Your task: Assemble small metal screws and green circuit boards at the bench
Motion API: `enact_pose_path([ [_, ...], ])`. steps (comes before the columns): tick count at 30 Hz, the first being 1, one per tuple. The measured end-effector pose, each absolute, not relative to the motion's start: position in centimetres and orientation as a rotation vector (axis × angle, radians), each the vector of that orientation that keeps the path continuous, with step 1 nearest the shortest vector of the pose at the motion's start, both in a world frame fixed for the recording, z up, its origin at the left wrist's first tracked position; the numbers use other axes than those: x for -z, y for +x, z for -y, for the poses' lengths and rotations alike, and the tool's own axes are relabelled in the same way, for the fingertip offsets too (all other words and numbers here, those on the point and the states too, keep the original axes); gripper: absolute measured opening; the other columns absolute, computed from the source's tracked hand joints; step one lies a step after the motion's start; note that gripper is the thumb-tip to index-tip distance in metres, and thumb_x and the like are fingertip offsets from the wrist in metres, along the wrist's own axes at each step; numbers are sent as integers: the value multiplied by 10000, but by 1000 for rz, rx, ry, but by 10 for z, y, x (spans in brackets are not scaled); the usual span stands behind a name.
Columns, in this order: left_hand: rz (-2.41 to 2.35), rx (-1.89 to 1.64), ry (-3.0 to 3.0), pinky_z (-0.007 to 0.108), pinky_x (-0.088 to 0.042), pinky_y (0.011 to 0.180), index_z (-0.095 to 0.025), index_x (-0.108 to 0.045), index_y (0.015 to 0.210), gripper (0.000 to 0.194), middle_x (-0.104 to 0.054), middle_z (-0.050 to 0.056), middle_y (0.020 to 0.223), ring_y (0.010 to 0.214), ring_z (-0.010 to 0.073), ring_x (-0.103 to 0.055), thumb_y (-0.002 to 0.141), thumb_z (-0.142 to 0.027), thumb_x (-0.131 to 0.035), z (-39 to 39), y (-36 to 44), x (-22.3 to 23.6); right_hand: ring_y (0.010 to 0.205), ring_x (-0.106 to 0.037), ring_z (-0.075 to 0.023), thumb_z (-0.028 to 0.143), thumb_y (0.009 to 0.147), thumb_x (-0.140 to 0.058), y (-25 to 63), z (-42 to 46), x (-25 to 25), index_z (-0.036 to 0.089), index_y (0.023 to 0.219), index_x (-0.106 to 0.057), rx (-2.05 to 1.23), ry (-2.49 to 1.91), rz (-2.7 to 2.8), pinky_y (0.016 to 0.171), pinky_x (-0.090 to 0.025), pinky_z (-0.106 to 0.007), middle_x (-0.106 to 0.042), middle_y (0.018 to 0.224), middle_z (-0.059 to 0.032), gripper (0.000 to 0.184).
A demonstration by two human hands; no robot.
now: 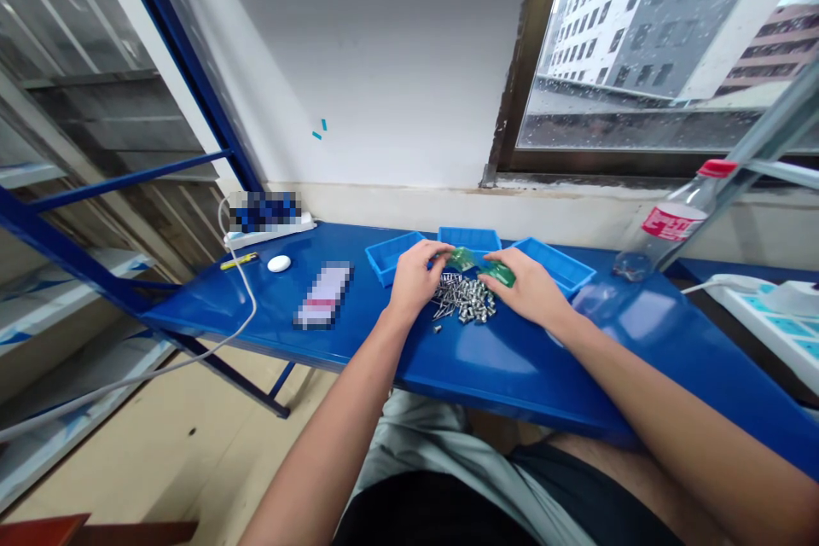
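A heap of small silver metal parts (464,300) lies on the blue table (499,358) in front of me. My left hand (415,275) rests at the heap's left side, fingers curled around the edge of a green piece (461,258). My right hand (528,288) lies at the heap's right side, fingers bent over a second green piece (499,274). Three shallow blue trays stand just behind the hands: the left one (392,256), the middle one (469,238), the right one (555,263).
A clear plastic bottle (665,230) with a red cap leans at the right by the window. A white power strip (768,316) sits far right. On the left lie a white cable (246,290), a small white oval thing (279,264) and a yellow pen (239,261).
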State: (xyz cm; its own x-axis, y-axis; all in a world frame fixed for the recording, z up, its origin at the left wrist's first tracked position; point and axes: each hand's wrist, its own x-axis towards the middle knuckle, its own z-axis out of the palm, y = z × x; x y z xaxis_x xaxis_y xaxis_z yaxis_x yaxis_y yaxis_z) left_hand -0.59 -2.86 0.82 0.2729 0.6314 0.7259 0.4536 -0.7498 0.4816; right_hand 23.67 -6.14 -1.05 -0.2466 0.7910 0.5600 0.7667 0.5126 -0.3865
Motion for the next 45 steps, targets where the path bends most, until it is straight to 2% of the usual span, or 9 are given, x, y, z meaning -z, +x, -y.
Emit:
enact_pose_path([
  [7, -1009, -1401, 2443, 367, -573, 971, -226, -754, 1070, 189, -749, 64, 1089, 1051, 196, -705, 990, -180, -589, 26, -7, 0, 1149, -644, -323, 448, 949, -621, 240, 65, 10, 243, 1389, -600, -17, -1293, 2053, 1029, -530, -489, -613, 1202, -126, 485],
  [17, -867, -1029, 2592, 359, -569, 987, -210, -767, 1086, 244, -746, 78, 1144, 1073, 215, -707, 886, -118, -661, 31, -11, 8, 1202, -616, -347, 514, 935, -650, 239, 73, 1, 238, 1344, -590, -67, -1162, 2265, 1070, -491, -530, -654, 1261, -134, 497],
  [24, -857, -984, 2524, 367, -538, 1038, -212, -741, 1192, 341, -724, 92, 1210, 1127, 244, -689, 867, -313, -765, 44, -14, 1, 1254, -599, -365, 596, 918, -658, 235, 81, -6, 246, 1393, -569, -172, -1072, 2341, 1078, -495, -543, -652, 1341, -132, 597],
  [27, -875, -1023, 2480, 354, -531, 1021, -209, -734, 1184, 305, -728, 93, 1188, 1113, 235, -686, 945, -389, -682, 47, -14, -4, 1313, -572, -370, 591, 927, -650, 236, 81, -4, 243, 1416, -563, -142, -1044, 2366, 1138, -450, -567, -639, 1391, -130, 606],
  [31, -932, -1099, 2433, 342, -515, 1014, -195, -733, 1114, 282, -744, 83, 1137, 1100, 217, -680, 1048, -346, -504, 48, -14, -8, 1411, -501, -384, 574, 955, -626, 235, 79, 2, 239, 1466, -541, -9, -1046, 2388, 1230, -283, -670, -582, 1490, -140, 617],
  [34, -1003, -1177, 2411, 340, -516, 985, -186, -727, 1093, 294, -748, 83, 1101, 1066, 215, -683, 1059, -342, -481, 47, -14, -9, 1455, -456, -380, 522, 985, -600, 231, 78, 5, 250, 1483, -540, 72, -1051, 2355, 1230, -254, -704, -539, 1540, -137, 571],
  [37, -1065, -1266, 2385, 337, -515, 964, -184, -725, 1075, 310, -750, 84, 1087, 1046, 212, -686, 1066, -357, -468, 47, -14, -8, 1472, -431, -373, 428, 1002, -596, 226, 79, 2, 254, 1449, -582, 150, -993, 2310, 1221, -262, -717, -577, 1505, -122, 479],
  [40, -1102, -1327, 2357, 332, -517, 945, -181, -727, 1049, 322, -754, 84, 1069, 1024, 208, -690, 1070, -359, -460, 48, -13, -9, 1386, -517, -348, 268, 996, -594, 217, 84, -2, 268, 1357, -661, 179, -846, 2306, 1182, -349, -698, -671, 1384, -97, 367],
  [45, -1143, -1419, 2269, 307, -521, 900, -181, -733, 1009, 343, -758, 75, 1031, 982, 191, -698, 1076, -361, -449, 49, -13, -12, 1234, -590, -287, 76, 946, -561, 192, 98, 0, 251, 1332, -692, 51, -532, 2442, 1014, -568, -517, -747, 1238, -83, 444],
])
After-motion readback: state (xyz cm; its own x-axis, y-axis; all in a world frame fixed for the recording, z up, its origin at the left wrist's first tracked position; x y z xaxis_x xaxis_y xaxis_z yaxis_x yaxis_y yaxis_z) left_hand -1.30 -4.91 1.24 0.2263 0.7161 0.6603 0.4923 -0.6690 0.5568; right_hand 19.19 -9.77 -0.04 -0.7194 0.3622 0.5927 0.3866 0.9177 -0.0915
